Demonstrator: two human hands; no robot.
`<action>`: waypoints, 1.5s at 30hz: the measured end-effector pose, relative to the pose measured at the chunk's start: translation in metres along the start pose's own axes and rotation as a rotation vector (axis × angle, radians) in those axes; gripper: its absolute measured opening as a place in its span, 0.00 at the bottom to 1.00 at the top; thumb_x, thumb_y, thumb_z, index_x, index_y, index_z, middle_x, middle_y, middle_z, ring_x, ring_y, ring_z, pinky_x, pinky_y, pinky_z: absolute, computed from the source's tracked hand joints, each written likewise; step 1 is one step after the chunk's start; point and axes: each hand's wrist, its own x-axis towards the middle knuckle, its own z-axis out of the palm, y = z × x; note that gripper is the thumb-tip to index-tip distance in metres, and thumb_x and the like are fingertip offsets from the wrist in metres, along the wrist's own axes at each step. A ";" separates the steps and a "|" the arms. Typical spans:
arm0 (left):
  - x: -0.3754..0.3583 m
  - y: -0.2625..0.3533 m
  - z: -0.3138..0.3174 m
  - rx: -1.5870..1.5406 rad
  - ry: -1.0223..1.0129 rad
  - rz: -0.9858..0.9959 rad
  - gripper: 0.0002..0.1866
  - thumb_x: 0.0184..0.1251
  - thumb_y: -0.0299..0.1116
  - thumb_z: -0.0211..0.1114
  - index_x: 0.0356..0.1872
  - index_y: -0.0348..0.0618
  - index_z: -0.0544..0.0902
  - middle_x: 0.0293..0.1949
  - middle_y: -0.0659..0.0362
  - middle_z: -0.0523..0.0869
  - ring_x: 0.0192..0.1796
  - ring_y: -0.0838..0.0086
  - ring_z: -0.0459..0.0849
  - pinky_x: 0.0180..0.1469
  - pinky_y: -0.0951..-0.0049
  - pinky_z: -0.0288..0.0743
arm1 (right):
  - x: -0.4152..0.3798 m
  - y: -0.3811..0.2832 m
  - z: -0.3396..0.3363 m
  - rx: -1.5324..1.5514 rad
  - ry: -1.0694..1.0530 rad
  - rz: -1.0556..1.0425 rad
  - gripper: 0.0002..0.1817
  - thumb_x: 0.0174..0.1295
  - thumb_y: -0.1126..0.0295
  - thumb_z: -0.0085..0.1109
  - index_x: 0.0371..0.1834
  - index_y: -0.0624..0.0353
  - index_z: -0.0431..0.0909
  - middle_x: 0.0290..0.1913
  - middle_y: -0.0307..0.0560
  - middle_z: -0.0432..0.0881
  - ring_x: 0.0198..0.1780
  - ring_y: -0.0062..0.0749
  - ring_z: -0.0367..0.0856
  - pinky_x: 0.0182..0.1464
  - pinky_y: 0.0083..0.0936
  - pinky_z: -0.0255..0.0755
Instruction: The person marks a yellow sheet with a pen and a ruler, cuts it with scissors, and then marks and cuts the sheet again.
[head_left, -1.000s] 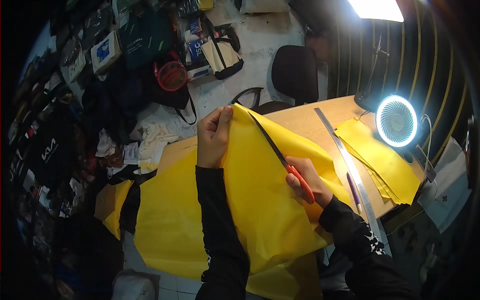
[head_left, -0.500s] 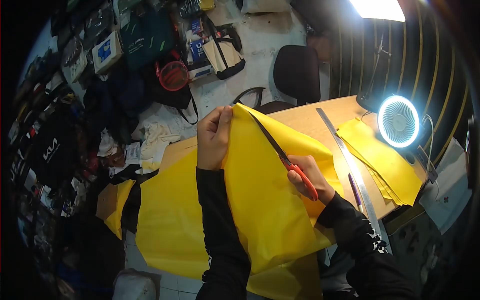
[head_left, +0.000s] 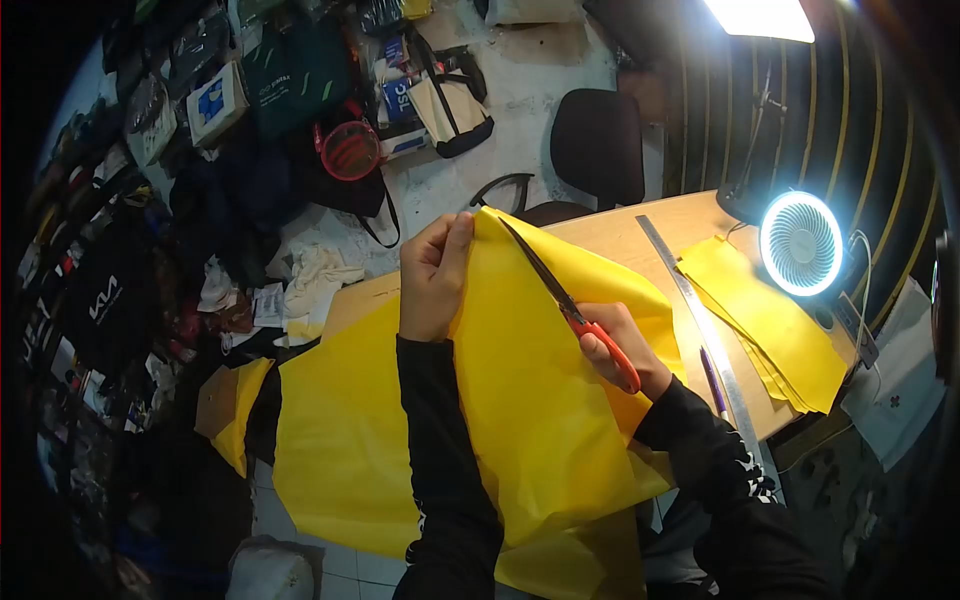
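Observation:
A large yellow sheet (head_left: 540, 430) drapes over the table and hangs past its near edge. My left hand (head_left: 437, 275) pinches the sheet's raised upper edge between thumb and fingers. In my right hand (head_left: 622, 350) are the red handles of a pair of scissors (head_left: 612, 352). The dark blades point up and left, with their tips near the sheet's top edge, a little right of my left hand. The blades look nearly closed, and part of them may be hidden by the sheet.
On the wooden table (head_left: 620, 235) lie a metal ruler (head_left: 700, 315), a purple pen (head_left: 713, 382) and stacked yellow pieces (head_left: 775, 335). A lit round fan (head_left: 801, 244) stands at the right. Behind are a dark chair (head_left: 597, 145) and a cream bag (head_left: 447, 105).
The whole view has shifted slightly. Both hands keep their grips, and the scissor blades look a little more closed than before.

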 end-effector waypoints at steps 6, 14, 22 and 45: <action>0.000 -0.002 -0.001 -0.022 -0.006 -0.015 0.17 0.78 0.40 0.54 0.36 0.36 0.82 0.25 0.68 0.79 0.27 0.90 0.71 0.30 0.85 0.64 | 0.000 0.003 0.001 -0.012 0.006 -0.010 0.38 0.61 0.33 0.53 0.19 0.63 0.63 0.15 0.41 0.58 0.19 0.25 0.57 0.21 0.27 0.56; 0.001 -0.001 -0.001 0.006 -0.019 -0.015 0.18 0.77 0.42 0.54 0.35 0.37 0.82 0.25 0.69 0.78 0.27 0.91 0.71 0.30 0.85 0.64 | 0.008 -0.002 0.005 -0.006 0.035 -0.068 0.40 0.60 0.30 0.50 0.19 0.64 0.63 0.15 0.42 0.58 0.19 0.25 0.57 0.21 0.28 0.56; -0.001 0.002 -0.001 -0.015 -0.017 -0.027 0.18 0.77 0.42 0.54 0.36 0.37 0.82 0.25 0.69 0.78 0.27 0.90 0.71 0.30 0.85 0.64 | 0.008 0.004 0.009 0.014 0.039 -0.040 0.38 0.62 0.34 0.51 0.17 0.63 0.60 0.14 0.42 0.56 0.18 0.25 0.55 0.20 0.29 0.53; 0.005 -0.016 0.001 0.084 0.010 -0.026 0.19 0.77 0.42 0.56 0.33 0.36 0.82 0.22 0.70 0.77 0.25 0.91 0.68 0.27 0.84 0.61 | 0.020 0.010 0.010 0.100 0.133 0.005 0.29 0.70 0.48 0.47 0.18 0.62 0.64 0.16 0.37 0.60 0.20 0.21 0.58 0.23 0.25 0.56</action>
